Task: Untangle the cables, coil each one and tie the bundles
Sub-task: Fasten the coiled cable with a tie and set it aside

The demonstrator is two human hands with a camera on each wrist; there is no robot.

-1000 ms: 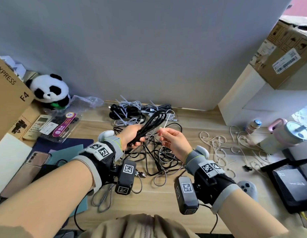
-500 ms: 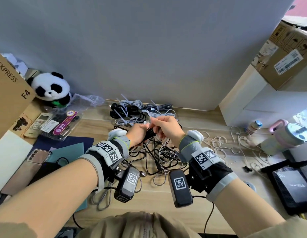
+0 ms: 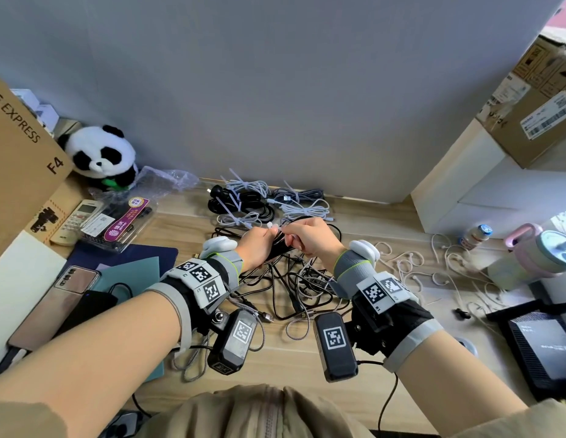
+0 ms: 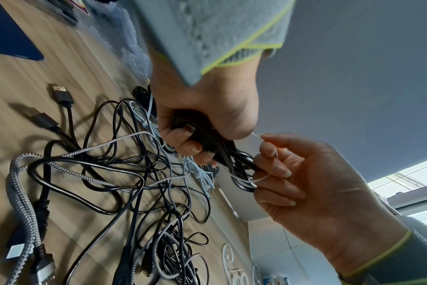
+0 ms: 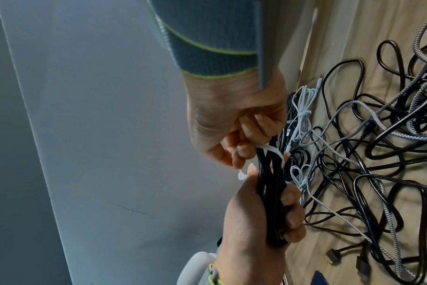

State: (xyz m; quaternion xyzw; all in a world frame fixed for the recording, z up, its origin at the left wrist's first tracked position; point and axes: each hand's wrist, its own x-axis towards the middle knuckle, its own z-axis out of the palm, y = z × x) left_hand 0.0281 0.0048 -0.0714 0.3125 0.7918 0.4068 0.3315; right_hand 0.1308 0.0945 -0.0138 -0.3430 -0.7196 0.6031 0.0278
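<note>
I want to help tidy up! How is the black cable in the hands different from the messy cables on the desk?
The black cable bundle is coiled and gripped by the left hand; the tangled pile lies loose on the desk. The right hand loops a white zip tie round the bundle; the pile has none. Both include black cable.

A tangle of loose cables [image 3: 294, 286] covers the desk beneath both raised hands. Tied bundles [image 3: 262, 200] and a grey wall [image 3: 275, 90] close off the far side; bare wood [image 3: 285, 358] lies nearer.
</note>
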